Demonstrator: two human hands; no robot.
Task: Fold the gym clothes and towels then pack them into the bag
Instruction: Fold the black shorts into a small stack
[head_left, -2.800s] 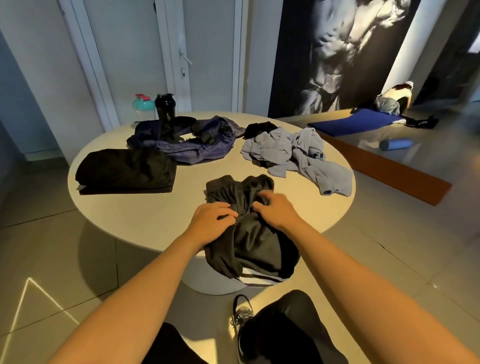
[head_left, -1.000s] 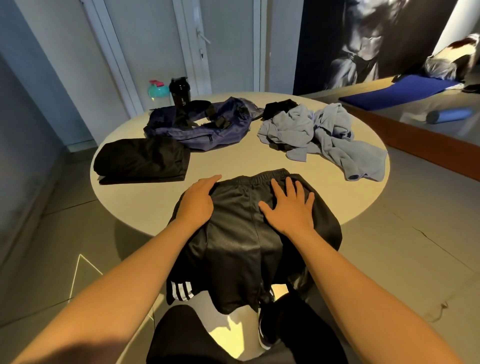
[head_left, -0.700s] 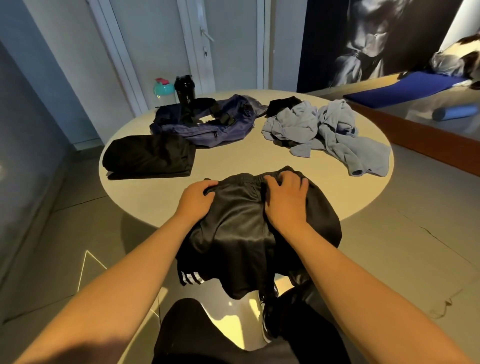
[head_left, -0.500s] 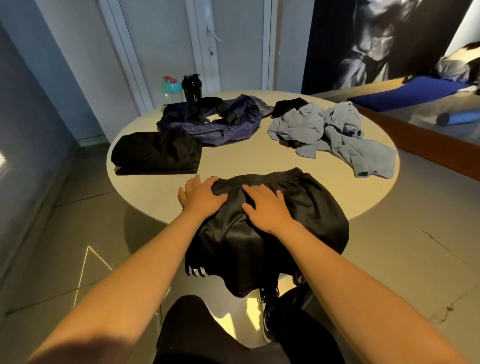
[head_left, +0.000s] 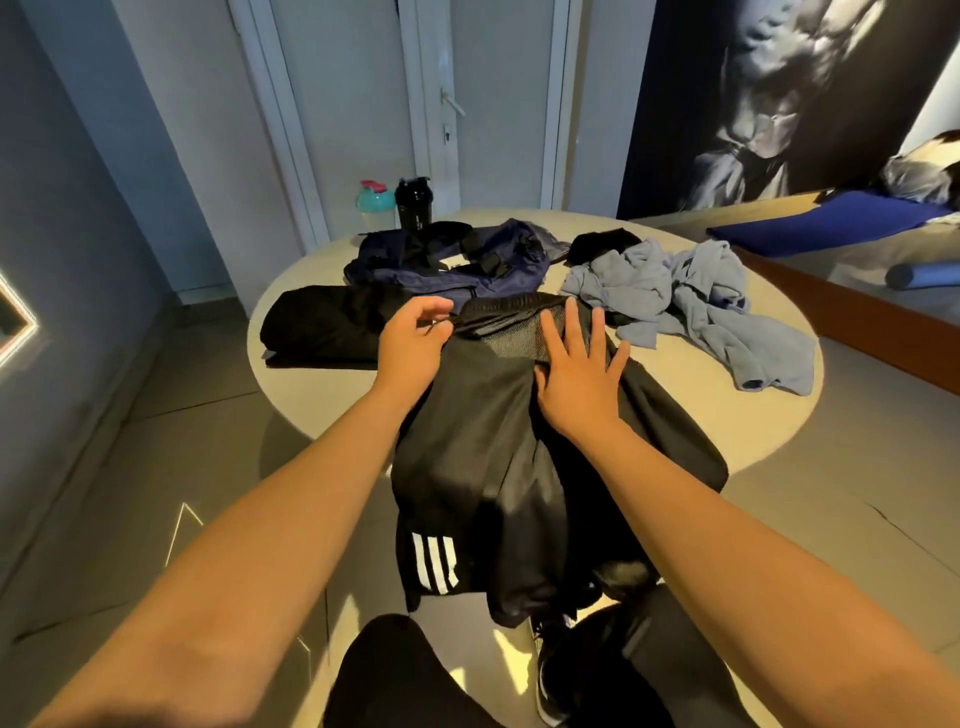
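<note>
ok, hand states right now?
Left hand: pinching the waistband of the black shorts.
Right hand: open, flat on the shorts.

Black shorts (head_left: 493, 441) with white stripes lie spread, legs draping off the counter's (head_left: 701, 415) near edge; folded black garment (head_left: 322, 327) left, navy bag (head_left: 457, 265) behind, crumpled grey-blue towel (head_left: 691, 306) right.

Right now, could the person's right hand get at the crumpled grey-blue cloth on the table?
Probably yes: the right hand lies flat on the black shorts, and the grey-blue cloth lies just past its fingertips with nothing between.
</note>
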